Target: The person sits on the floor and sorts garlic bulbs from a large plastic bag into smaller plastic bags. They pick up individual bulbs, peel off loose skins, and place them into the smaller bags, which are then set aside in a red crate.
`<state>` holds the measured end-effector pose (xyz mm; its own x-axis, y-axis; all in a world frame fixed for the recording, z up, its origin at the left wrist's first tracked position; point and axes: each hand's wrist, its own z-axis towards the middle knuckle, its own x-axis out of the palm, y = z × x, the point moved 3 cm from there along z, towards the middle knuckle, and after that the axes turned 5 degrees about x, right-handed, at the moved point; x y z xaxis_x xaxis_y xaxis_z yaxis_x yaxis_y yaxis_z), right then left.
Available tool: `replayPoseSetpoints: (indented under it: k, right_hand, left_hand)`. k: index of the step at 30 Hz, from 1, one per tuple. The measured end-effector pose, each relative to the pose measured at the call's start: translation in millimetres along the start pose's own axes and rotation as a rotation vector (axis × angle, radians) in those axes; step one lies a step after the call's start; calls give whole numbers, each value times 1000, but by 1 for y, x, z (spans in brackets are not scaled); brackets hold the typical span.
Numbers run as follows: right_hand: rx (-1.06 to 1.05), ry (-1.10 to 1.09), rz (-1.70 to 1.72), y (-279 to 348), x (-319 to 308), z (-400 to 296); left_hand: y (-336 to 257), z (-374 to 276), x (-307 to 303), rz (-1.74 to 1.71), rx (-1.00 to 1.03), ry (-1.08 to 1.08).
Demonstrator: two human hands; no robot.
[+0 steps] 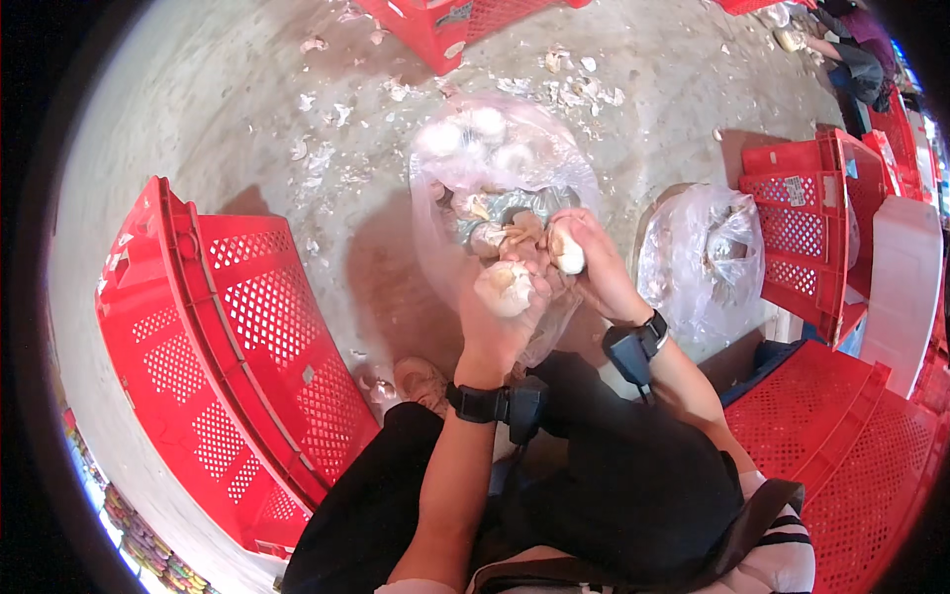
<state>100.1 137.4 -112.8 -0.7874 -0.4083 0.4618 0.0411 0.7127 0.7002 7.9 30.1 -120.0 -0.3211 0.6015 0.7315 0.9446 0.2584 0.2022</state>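
Observation:
My left hand holds a whitish garlic bulb, palm up. Another garlic bulb is in my right hand, its fingers wrapped around the far side. Both hands are over the near part of a clear plastic bag that stands on the floor in front of my knees. Inside the bag lie several more bulbs, some seen through the film and a garlic bulb at its opening. Loose papery skins lie between my hands; what is under them is hidden.
A red plastic crate stands at my left, and another red crate is ahead. To the right are a second plastic bag, a stacked red crate and a white bin. Garlic skins litter the concrete floor. A person sits far right.

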Motion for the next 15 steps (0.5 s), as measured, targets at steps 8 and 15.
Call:
replayPoseSetpoints:
  k: [8,15]
  right_hand:
    - [-382,96,-1499,-22,-19,23]
    - [-449,3,-1497,-26,-16,44]
  left_hand:
    - [-22,21,-45,917,601,-131]
    - [-10,14,-46,2189,1084,30]
